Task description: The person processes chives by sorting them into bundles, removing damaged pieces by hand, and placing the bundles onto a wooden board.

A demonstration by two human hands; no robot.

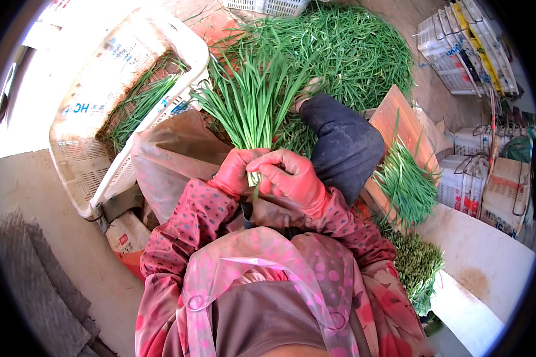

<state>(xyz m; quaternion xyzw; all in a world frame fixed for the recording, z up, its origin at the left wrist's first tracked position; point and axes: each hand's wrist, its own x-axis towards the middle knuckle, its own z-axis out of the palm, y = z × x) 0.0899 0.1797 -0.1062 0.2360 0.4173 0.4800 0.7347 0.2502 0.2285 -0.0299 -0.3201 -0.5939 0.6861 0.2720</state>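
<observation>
A bunch of green leafy stalks, apparently garlic chives point(259, 107), fans upward above my lap, its pale cut ends pointing at me. My left hand point(236, 173), in a red rubber glove, is closed around the stems near their base. From the other side, my gloved right hand point(295, 176) meets it with curled fingers at the stem ends. A thin green strand hangs below the fingertips; what exactly the right fingers pinch is partly hidden. Under both forearms lies a translucent plastic apron point(174, 156) covering one leg.
A big loose heap of chives point(339, 49) spreads ahead. At left stands a white plastic crate point(129, 151) with some chives inside. On my right, a bunch point(406, 187) rests against a wooden board point(402, 120), near packed upright bundles point(415, 263). Stacked crates point(464, 49) stand farther right.
</observation>
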